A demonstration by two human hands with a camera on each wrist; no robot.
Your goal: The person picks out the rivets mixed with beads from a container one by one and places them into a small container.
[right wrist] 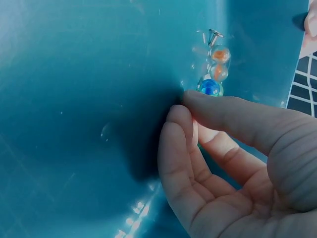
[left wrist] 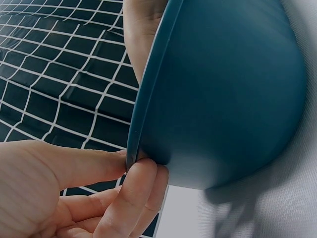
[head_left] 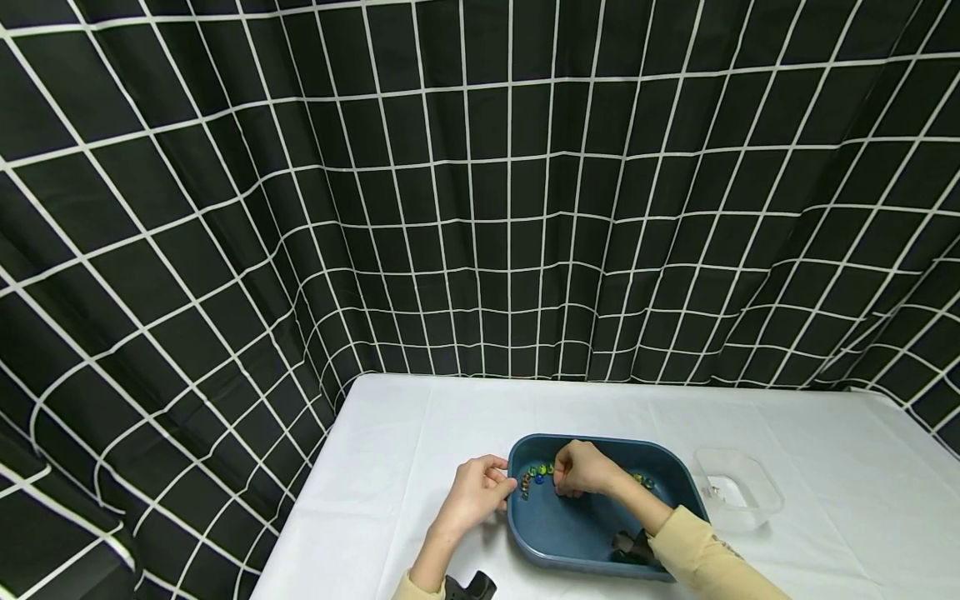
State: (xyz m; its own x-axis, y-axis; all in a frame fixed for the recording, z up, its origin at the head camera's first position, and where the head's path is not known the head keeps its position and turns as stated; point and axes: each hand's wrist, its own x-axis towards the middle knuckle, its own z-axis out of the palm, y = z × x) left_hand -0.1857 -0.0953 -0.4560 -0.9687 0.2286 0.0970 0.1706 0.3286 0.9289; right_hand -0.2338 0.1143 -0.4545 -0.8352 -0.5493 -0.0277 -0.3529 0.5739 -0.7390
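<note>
A blue plastic basin [head_left: 577,529] stands on the table. At its left side my left hand [head_left: 474,493] pinches the rim between thumb and fingers, as the left wrist view shows on the basin wall [left wrist: 223,94]. Inside the basin is my right hand [head_left: 587,469], fingers curled, thumb tip and index fingertip close together low over the floor. Whether it pinches something small I cannot tell. Just beyond the thumb lie a blue marble [right wrist: 210,88], orange marbles [right wrist: 220,54] and a small metal pin-like piece [right wrist: 214,36]. Yellow-green marbles [head_left: 542,470] sit along the far left side.
More marbles [head_left: 648,482] lie at the basin's right end, partly behind the right forearm. A clear plastic container [head_left: 757,492] with a few small bits inside stands right of the basin. A white cloth [head_left: 420,417] covers the table; a black gridded curtain [head_left: 480,208] hangs behind.
</note>
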